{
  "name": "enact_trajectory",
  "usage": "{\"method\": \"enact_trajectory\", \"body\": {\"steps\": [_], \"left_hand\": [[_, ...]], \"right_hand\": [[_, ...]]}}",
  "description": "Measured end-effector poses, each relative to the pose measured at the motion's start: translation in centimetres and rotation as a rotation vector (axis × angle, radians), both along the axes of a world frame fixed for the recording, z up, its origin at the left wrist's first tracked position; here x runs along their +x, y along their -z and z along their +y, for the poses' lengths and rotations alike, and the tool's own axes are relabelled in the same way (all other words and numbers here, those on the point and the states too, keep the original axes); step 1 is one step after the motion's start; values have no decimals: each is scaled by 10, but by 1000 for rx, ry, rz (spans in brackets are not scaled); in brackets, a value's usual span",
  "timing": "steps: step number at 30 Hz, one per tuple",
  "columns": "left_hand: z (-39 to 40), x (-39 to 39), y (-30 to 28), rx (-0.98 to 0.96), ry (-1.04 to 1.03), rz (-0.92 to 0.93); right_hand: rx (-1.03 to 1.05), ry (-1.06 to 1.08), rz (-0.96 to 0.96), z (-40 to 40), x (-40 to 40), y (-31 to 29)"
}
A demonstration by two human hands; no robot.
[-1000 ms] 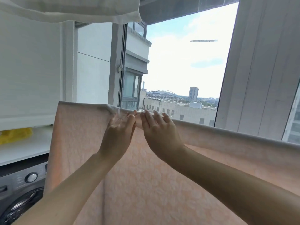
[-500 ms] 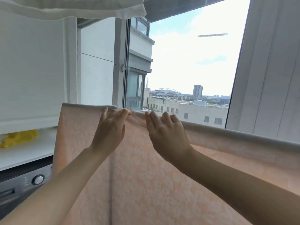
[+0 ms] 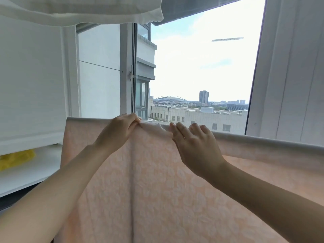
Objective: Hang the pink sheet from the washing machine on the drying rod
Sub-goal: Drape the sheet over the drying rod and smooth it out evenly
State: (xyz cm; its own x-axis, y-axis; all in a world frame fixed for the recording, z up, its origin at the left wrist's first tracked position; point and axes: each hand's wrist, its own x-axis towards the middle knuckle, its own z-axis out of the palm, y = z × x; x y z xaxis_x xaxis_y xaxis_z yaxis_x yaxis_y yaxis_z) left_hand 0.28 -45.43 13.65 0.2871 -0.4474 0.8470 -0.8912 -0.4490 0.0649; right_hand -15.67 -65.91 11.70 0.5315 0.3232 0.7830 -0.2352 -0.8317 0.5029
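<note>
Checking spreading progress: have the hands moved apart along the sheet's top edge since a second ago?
Yes. The left hand and right hand touched before; now a puckered stretch of pink sheet separates them.

Pale pink cotton sheet with a faint white leaf print (image 3: 157, 190), draped over a horizontal line, hanging flat in front, top fold bunched at centre, vertical crease below
</note>
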Motion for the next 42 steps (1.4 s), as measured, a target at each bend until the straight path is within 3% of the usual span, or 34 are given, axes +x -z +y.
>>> {"method": "enact_trajectory", "body": {"steps": [2, 6, 9, 15, 20, 30, 42], "left_hand": [[2, 2, 1, 46, 6, -74], [15, 17, 15, 259, -16, -418], [28, 26, 25, 317, 50, -495], [24, 22, 24, 183, -23, -337], [17, 18, 31, 78, -88, -325], [17, 7, 32, 71, -208, -302], [15, 6, 34, -117, -54, -167]], "right_hand": [[0, -14, -4, 0, -1, 0], [-23, -29, -19, -3, -6, -1], [-51, -44, -38, -3, -9, 0], [-12, -79, 12, 2, -7, -2], [-3, -58, 34, 2, -10, 3], [13, -16, 56, 22, -5, 10], [0, 136, 199, 77, 47, -8]]}}
